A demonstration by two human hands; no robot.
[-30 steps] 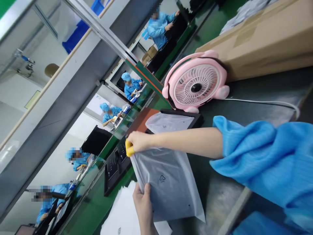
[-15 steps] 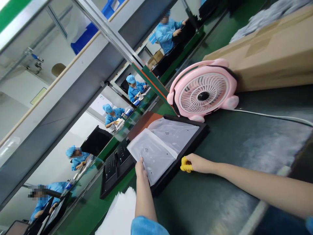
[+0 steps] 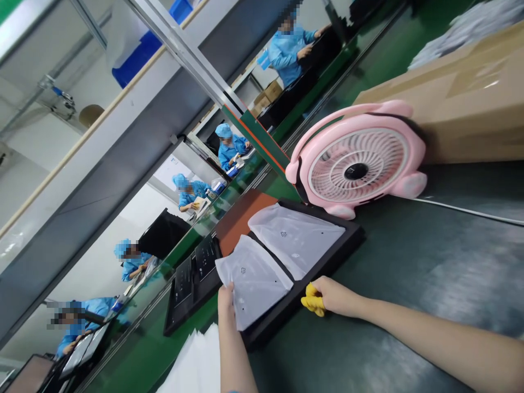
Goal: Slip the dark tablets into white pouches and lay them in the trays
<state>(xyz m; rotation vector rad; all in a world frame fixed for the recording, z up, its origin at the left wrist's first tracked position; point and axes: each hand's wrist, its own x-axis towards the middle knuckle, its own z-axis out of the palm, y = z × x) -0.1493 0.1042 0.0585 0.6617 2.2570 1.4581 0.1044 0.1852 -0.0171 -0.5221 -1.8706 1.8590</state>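
Note:
A flat black panel (image 3: 327, 256) lies on the dark green belt in front of me. Two translucent white plastic bags rest on it: one at the far end (image 3: 297, 237), one at the near end (image 3: 254, 278). My left hand (image 3: 226, 305) pinches the near bag's lower edge, thumb on top. My right hand (image 3: 329, 297), with yellow finger cots on its fingertips, rests closed against the panel's near right edge; what its fingers grip is hidden.
A pink desk fan (image 3: 356, 158) stands behind the panel, its cord (image 3: 470, 213) trailing right, with a long cardboard box (image 3: 462, 93) behind it. A stack of white bags (image 3: 196, 365) lies at lower left. Black panels (image 3: 192, 278) sit on the belt. Several people in blue coats work along the line.
A second ago both hands held one bag up in the air. It now lies on the panel beside the other bag, and my right hand has dropped to the panel's edge.

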